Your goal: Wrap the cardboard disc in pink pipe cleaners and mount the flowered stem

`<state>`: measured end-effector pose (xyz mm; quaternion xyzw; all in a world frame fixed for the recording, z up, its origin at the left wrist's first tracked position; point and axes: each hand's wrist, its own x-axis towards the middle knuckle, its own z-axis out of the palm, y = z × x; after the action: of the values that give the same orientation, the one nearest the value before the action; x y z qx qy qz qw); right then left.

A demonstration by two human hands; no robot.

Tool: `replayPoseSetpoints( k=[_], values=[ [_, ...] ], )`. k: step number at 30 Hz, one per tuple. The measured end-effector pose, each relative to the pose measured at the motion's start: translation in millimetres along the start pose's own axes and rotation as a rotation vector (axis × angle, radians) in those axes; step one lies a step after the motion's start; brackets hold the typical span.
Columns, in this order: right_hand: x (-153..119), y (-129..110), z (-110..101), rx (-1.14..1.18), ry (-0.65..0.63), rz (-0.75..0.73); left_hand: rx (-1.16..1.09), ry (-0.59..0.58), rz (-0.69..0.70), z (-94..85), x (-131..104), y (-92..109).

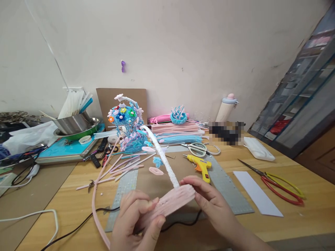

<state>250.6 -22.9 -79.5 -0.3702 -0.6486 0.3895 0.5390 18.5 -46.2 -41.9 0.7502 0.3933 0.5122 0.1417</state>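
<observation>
Both hands hold a fuzzy pale pink base [171,203] above the brown board near the table's front. My left hand [137,218] grips its left end, thumb in front and fingers behind. At the right end, my right hand [210,200] pinches the edge between thumb and fingers. A white wrapped stem [163,157] rises from the base and leans up to the left, its tip curved. Beyond the hands lie a yellow glue gun [200,165], a pink oval loop [156,171] and a small blue flower [157,161].
A decorated blue flower lamp shape [125,116] stands behind, left of bundled pink and blue stems [178,129]. Red-and-yellow-handled scissors [277,188] and a white strip [256,193] lie right. A metal bowl [74,123] sits left; a black cable [75,228] crosses the front.
</observation>
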Motion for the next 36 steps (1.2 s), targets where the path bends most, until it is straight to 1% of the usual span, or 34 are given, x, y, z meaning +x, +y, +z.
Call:
replayPoseSetpoints(
  k=[5, 9, 12, 15, 19, 23, 29, 33, 36],
  values=[
    [-3.6, 14.4, 7.5, 0.246, 0.032, 0.027, 0.0, -0.039, 0.027, -2.4, -2.7, -3.3],
    [-5.4, 19.2, 10.0, 0.293, 0.038, -0.004, -0.005, -0.062, 0.03, -3.6, -4.6, -3.9],
    [-5.1, 14.2, 7.7, 0.24, 0.01, -0.036, -0.003, -0.055, 0.037, -4.1, -4.7, -3.4],
    [-4.1, 6.8, 5.7, 0.133, -0.026, -0.12, -0.002, -0.079, 0.054, -5.1, -4.5, -3.9],
    [-1.4, 3.0, 7.7, 0.015, 0.004, -0.24, 0.009, -0.092, 0.071, -5.6, -3.7, -4.4],
    [1.7, 4.3, 10.8, 0.07, 0.027, -0.239, 0.007, -0.082, 0.074, -4.6, -3.4, -4.6],
    [4.4, 4.5, 11.5, 0.121, 0.021, -0.226, 0.011, -0.074, 0.14, -3.1, -5.8, -8.3],
    [3.4, 3.5, 8.3, 0.072, -0.009, -0.236, 0.03, -0.074, 0.115, -3.8, -6.2, -7.8],
    [1.2, -0.8, 3.1, -0.041, -0.056, -0.267, 0.033, -0.083, 0.091, -4.1, -4.5, -5.9]
  ],
)
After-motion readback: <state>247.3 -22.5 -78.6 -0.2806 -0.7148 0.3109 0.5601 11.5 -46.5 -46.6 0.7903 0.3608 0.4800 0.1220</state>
